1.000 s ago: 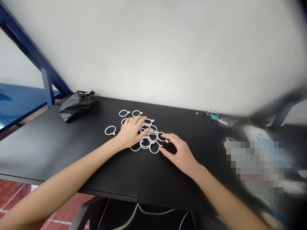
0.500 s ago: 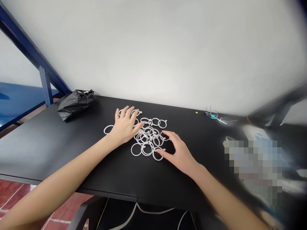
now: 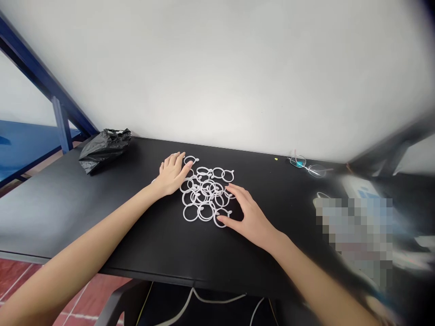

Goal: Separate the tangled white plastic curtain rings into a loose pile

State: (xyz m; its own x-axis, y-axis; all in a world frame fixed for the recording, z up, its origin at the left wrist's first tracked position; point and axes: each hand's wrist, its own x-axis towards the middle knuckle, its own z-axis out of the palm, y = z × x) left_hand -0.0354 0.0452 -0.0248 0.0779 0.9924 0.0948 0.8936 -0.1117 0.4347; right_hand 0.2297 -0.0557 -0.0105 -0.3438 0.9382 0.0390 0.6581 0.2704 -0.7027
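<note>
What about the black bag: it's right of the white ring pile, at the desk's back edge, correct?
Not quite: the head view shows the black plastic bag left of the white plastic ring pile, not right of it. It is at the back edge of the black desk, as you said.

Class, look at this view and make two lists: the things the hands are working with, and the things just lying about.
Working with: white plastic curtain rings, left hand, right hand.
Lying about: black plastic bag, eyeglasses.
</note>
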